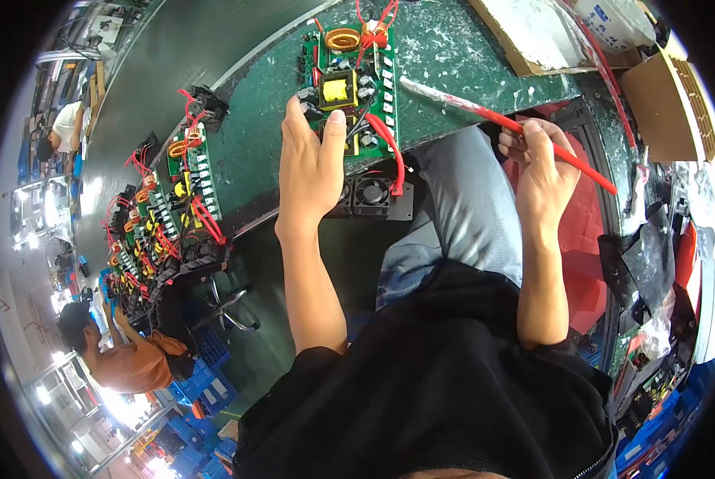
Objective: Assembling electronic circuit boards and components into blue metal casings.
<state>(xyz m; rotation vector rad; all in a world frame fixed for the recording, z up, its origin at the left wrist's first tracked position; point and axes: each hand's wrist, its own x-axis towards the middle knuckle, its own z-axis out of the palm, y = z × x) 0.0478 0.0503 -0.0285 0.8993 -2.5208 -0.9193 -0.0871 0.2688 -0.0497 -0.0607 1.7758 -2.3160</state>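
A green circuit board (385, 128) lies on the green worktop, carrying a copper coil (342, 39), a yellow-and-black transformer (338, 90) and red wires. My left hand (314, 172) is at the board's near left side, thumb over it and fingers along its left edge. The other fingertips are partly hidden. In my right hand (545, 164) is a long red stick (485, 112), gripped between thumb and fingers. Its far end is coated white and points left, just right of the board. A black fan (369, 191) sits below the board's near edge.
More wired circuit boards (182, 184) stand in a row along the bench at left. A co-worker in an orange top (134, 363) sits beyond them. At far right are a shallow cardboard tray (525, 40) with white residue and a cardboard box (661, 108).
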